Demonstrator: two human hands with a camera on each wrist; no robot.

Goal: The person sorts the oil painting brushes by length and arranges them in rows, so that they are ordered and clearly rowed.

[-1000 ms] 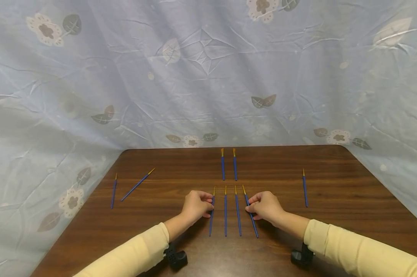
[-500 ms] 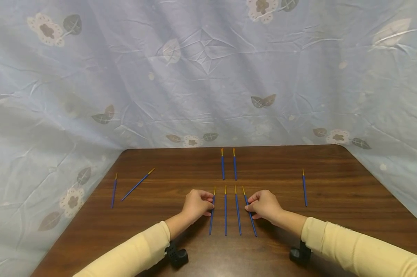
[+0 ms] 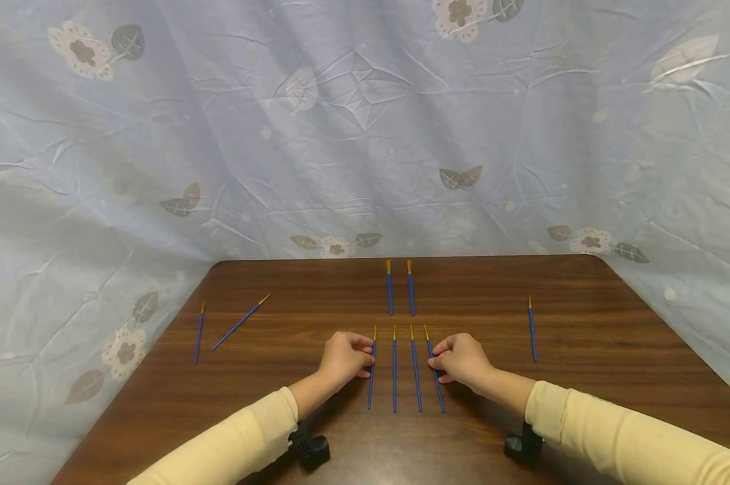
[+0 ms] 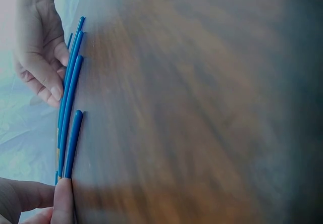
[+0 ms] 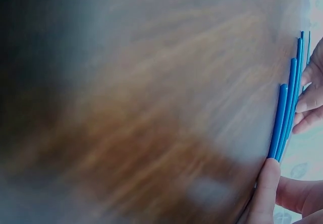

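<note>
Four slim paintbrushes would be too exact to count, so several blue-handled paintbrushes lie in a row at the middle, yellow tips pointing away. My left hand [image 3: 343,360] pinches the leftmost paintbrush [image 3: 370,391] between thumb and fingers. At the row's other end, my right hand [image 3: 465,364] pinches the rightmost paintbrush [image 3: 440,396], which leans slightly. Between them lie two more paintbrushes, a left one [image 3: 394,370] and a right one [image 3: 416,370], untouched. The left wrist view shows the leftmost paintbrush's handle [image 4: 74,141] beyond my thumb; the right wrist view shows the rightmost handle [image 5: 278,123].
Two wider paintbrushes, one [image 3: 390,293] beside the other [image 3: 411,293], lie behind the row. At the left are an upright-lying paintbrush [image 3: 199,337] and a slanted one [image 3: 240,323]. Another paintbrush [image 3: 532,330] lies right. A floral cloth [image 3: 365,168] hangs behind the brown table [image 3: 316,289].
The near end of the rightmost paintbrush has swung left, so it slants less. The leftmost paintbrush has straightened very slightly. Both hands stay nearly in place.
</note>
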